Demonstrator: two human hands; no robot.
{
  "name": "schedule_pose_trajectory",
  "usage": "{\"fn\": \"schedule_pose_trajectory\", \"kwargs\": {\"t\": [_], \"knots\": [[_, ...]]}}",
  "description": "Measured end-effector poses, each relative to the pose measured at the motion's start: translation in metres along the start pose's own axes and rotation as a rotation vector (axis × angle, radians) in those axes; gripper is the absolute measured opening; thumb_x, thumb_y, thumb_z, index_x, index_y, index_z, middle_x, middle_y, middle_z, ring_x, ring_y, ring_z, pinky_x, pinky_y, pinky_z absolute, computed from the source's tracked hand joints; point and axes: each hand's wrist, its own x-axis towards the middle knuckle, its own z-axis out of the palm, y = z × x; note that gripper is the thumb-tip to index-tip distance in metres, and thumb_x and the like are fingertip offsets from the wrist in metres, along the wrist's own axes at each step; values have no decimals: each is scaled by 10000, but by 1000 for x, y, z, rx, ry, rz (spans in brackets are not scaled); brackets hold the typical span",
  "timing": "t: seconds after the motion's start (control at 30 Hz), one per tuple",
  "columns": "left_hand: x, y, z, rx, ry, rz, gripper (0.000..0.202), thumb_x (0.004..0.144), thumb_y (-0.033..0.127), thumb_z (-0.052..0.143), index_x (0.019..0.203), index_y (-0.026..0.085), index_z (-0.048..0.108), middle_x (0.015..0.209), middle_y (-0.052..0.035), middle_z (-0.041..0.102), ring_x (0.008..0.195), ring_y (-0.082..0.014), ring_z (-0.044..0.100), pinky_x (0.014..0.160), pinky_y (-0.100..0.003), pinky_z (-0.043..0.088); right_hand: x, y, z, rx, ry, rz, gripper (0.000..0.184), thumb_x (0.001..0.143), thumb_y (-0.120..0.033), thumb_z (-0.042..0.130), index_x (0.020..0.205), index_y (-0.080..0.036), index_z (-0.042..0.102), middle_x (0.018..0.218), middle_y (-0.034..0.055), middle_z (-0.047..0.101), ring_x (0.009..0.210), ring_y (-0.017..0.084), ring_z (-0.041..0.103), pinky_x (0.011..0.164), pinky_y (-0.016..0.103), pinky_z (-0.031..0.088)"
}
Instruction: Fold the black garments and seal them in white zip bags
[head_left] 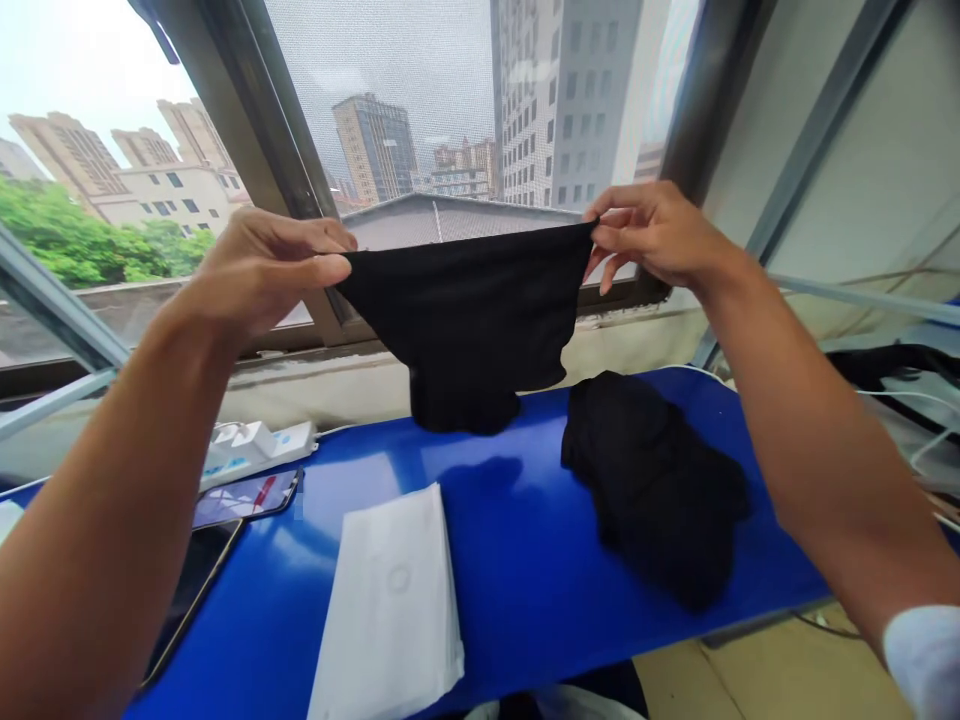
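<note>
A black cloth garment (469, 320) hangs stretched in the air above the blue table (525, 560). My left hand (266, 265) pinches its left top corner with fingers and thumb closed. My right hand (652, 232) pinches its right top corner. The garment's lower end droops and touches the table near the window sill. A pile of more black cloth (656, 485) lies on the table below my right forearm.
A stack of white sheets (394, 605) lies at the table's front. Two phones (244, 497) and a white power strip (255, 445) sit at the left. Cables and dark items lie at the right (900, 375). A window with a mesh screen (420, 110) is right behind.
</note>
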Motion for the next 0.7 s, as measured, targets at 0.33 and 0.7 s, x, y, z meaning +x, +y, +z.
{"fn": "schedule_pose_trajectory", "kwargs": {"t": [0.33, 0.7], "knots": [[-5, -19, 18, -72, 14, -181, 488, 586, 508, 966, 779, 132, 720, 762, -7, 705, 719, -108, 579, 739, -336, 524, -3, 26, 3, -54, -127, -20, 382, 772, -479, 833, 668, -196, 598, 570, -23, 581, 504, 100, 540, 463, 256, 426], [2, -16, 16, 347, 110, 76, 288, 804, 498, 827, 969, 265, 800, 1049, 25, 772, 944, -158, 669, 937, -383, 578, 8, 34, 13, -23, 258, -149, 328, 757, -478, 851, 988, -271, 744, 771, 16, 697, 830, 239, 662, 773, 436, 584]]}}
